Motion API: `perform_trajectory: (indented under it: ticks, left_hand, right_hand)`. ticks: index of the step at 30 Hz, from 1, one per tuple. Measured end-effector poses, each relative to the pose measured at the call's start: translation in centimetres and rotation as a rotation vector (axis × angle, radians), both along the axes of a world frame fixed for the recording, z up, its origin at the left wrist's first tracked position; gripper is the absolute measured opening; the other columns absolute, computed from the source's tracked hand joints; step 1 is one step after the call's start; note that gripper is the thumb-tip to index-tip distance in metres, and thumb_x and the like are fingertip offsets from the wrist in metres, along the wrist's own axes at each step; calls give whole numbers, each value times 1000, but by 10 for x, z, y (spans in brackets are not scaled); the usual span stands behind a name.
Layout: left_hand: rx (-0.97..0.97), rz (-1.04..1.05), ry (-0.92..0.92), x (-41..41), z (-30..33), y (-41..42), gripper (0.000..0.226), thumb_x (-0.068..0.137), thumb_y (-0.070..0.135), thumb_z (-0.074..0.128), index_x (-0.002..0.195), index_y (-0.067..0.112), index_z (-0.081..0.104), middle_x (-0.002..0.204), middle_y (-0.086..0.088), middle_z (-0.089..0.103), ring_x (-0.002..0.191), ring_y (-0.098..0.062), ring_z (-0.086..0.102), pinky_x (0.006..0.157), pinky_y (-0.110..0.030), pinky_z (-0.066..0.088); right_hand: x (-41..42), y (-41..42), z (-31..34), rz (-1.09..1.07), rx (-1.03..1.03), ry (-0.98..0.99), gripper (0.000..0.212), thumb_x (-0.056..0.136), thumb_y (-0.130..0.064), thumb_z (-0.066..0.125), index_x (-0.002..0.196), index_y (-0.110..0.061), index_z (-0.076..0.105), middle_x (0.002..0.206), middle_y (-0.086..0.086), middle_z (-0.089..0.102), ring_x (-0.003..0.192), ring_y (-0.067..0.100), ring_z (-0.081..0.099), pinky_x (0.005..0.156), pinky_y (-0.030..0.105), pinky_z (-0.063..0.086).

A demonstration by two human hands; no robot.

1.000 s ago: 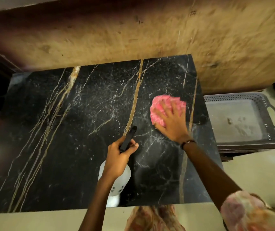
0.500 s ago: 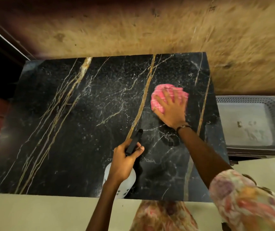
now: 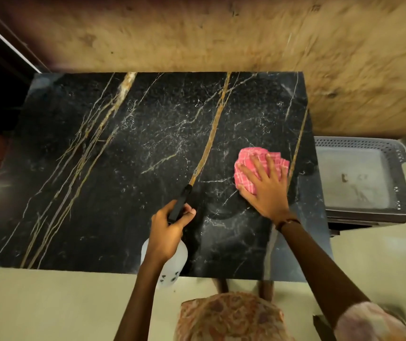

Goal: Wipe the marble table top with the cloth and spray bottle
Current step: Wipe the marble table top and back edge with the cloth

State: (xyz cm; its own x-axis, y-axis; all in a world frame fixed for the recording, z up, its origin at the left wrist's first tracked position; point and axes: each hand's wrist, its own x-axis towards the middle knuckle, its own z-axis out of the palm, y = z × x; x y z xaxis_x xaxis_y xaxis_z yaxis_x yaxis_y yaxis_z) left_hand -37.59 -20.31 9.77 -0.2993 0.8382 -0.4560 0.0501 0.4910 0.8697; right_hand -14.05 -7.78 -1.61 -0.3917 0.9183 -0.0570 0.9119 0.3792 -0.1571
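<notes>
A black marble bench (image 3: 103, 183) veined with gold and white streaks fills the view from above, set against a rough tan plywood wall (image 3: 221, 33). At far left, a dark opening and a reddish panel border the slab. Fine white speckles show across the middle of the stone between the gold veins.

Near the front edge, a person's left hand (image 3: 166, 233) is wrapped closed around the neck of a translucent white plastic spray bottle (image 3: 172, 264) with a black nozzle head (image 3: 180, 205); the nozzle points away from the person across the slab, and the bottle body hangs over the bench's front edge above the pale floor (image 3: 49, 306).

To the right, the right hand (image 3: 266, 190), a dark band on its wrist, lies flat with fingers spread, pressing down a bunched pink checked cloth (image 3: 251, 166) onto the bench between two gold veins near the right edge. The cloth shows beyond and to the left of the fingers.

At the bottom, a floral-patterned garment (image 3: 231, 318) and sleeve are visible. Beside the bench at right sits a grey perforated plastic tray (image 3: 403, 153) with a side handle, resting on a second tray of the same kind.
</notes>
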Motion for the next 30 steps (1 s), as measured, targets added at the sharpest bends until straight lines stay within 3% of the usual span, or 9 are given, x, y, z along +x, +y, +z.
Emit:
perform_trajectory:
  ticks: [2,6,9,11,14,17,21,25,30]
  left_hand:
    - [-8,22,-20,2,1,-8,5,85,8,64,80,7,63,44,11,52,33,-5,37,38,-16,29]
    - [-16,58,-19,7,4,-28,7,83,5,65,85,-2,62,43,7,47,34,-5,32,37,-20,27]
    - [-14,51,34,11,7,-42,3,83,7,66,85,7,66,51,8,59,41,-8,50,43,-16,36]
    - [-31,68,49,15,8,-48,7,82,9,67,89,13,68,67,6,67,54,-3,62,48,-12,42]
    - [-38,69,4,22,10,-57,4,83,5,66,86,8,67,50,7,59,38,-5,48,40,-12,36]
    - [-48,59,-12,29,10,-63,6,84,4,64,81,9,64,39,6,51,31,-5,33,35,-17,30]
    - [-50,67,-21,36,10,-72,8,85,7,64,79,12,65,40,6,51,31,-7,35,36,-16,30]
    - [-38,82,-34,39,10,-80,8,85,6,63,81,13,66,40,7,51,31,-5,34,35,-16,30]
    - [-35,79,-51,45,9,-89,3,85,6,63,82,6,63,39,7,49,31,-6,31,34,-16,26]
  right_hand:
    - [-34,4,4,-16,-26,-9,66,85,-69,29,144,-39,31,158,0,21,145,38,12,108,67,-3]
    - [-95,-59,1,218,-34,46,67,88,-67,26,147,-35,29,159,2,19,146,37,4,109,72,8]
    - [-110,-138,1,412,-33,120,63,92,-62,26,149,-34,25,160,1,14,147,36,-6,113,65,1]
    - [-99,-173,2,482,-64,132,64,90,-63,31,148,-36,25,160,0,18,147,35,1,114,64,1]
    - [-57,-182,-1,517,-41,110,65,85,-64,45,144,-39,33,155,-4,29,146,30,16,115,62,6]
    - [-10,-147,-4,428,-32,27,66,83,-65,44,142,-37,36,154,1,31,144,33,22,115,62,2]
    - [40,-81,0,127,-21,21,71,83,-65,38,147,-34,27,158,2,20,146,36,10,106,73,19]
    - [56,-86,3,-197,-53,49,70,83,-66,33,147,-38,26,159,2,19,144,41,11,107,71,4]
    - [25,-175,1,-106,-21,127,64,88,-62,36,146,-37,28,158,2,20,146,37,10,112,65,-3]
